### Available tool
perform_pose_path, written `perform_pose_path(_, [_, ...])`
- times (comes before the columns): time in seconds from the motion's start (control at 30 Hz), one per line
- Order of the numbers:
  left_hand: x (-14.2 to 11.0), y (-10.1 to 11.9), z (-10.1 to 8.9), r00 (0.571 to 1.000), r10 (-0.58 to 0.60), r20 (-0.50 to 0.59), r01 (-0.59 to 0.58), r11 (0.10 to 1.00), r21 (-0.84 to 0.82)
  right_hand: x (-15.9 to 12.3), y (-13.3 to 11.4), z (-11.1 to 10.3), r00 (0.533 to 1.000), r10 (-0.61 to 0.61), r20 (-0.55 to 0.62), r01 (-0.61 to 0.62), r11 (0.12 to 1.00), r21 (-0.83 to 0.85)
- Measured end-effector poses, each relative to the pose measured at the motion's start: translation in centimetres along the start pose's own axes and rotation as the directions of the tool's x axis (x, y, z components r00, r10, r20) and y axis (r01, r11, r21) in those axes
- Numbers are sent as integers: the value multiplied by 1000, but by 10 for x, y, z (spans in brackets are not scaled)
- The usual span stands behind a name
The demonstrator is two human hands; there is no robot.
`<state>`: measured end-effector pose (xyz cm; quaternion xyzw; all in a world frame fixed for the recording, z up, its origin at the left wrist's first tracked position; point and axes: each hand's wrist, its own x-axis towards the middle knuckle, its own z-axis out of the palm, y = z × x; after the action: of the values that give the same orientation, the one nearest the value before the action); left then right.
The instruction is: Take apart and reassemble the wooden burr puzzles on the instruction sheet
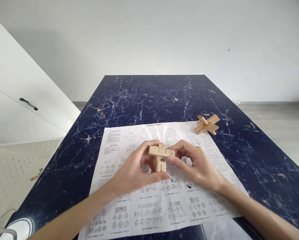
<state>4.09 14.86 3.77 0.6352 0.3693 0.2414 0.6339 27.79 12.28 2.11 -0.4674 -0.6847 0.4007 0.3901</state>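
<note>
Both my hands hold a small pale wooden interlocking puzzle point(160, 156) just above a printed instruction sheet point(139, 206). My left hand point(134, 170) wraps round its left side and bottom, thumb under the lower block. My right hand point(195, 165) pinches its right end with fingers closed on the crosspiece. The puzzle shows a horizontal bar on top and a vertical block below. A second, assembled wooden cross puzzle point(206, 124) lies on the table at the sheet's far right corner, apart from both hands.
The sheet lies on a dark blue marble-patterned table point(151, 96). A white perforated surface point(12, 166) with a small wooden piece point(36, 175) stands to the left. A white cabinet with a black handle point(28, 104) is further left. A white wall is behind.
</note>
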Motion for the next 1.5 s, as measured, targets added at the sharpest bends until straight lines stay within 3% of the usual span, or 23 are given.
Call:
perform_pose_path(0.23, [0, 2, 2, 999, 14, -44, -15, 999, -31, 1, 5, 0, 1000, -13, 6, 13, 1000, -15])
perform_pose_path(0.33, [2, 4, 1, 983, 4, -183, -15, 998, -55, 4, 6, 0, 997, -61, -37, 59, 997, -50])
perform_pose_path(0.43, [6, 8, -1, 929, -33, -369, 3, 997, -82, 6, 8, 1, 986, -136, -91, 115, 971, -208])
perform_pose_path(0.53, [9, 13, -2, 888, -44, -457, -5, 995, -104, 6, 10, 2, 978, -199, -55, 170, 928, -330])
perform_pose_path(0.77, [8, 13, -1, 907, -37, -420, 6, 997, -74, 11, 17, 7, 962, -249, 113, 273, 889, -367])
perform_pose_path(0.93, [8, 8, -2, 917, 5, -399, -24, 999, -42, 11, 15, 7, 968, -228, 104, 250, 906, -341])
perform_pose_path(1.07, [8, 7, -3, 922, -1, -386, -15, 999, -40, 11, 11, 4, 991, -131, 7, 129, 965, -229])
perform_pose_path(1.17, [8, 6, -3, 926, -4, -378, -15, 999, -46, 13, 9, -1, 997, -28, -71, 32, 998, 54])
perform_pose_path(1.3, [7, 6, -2, 934, -3, -357, -10, 999, -36, 16, 7, -9, 990, 134, 38, -136, 872, 470])
perform_pose_path(1.37, [6, 6, -1, 936, 12, -351, -17, 1000, -12, 17, 5, -11, 981, 175, 87, -194, 815, 547])
perform_pose_path(1.5, [5, 7, -1, 932, 25, -362, -23, 1000, 9, 15, 4, -9, 981, 161, 109, -194, 759, 622])
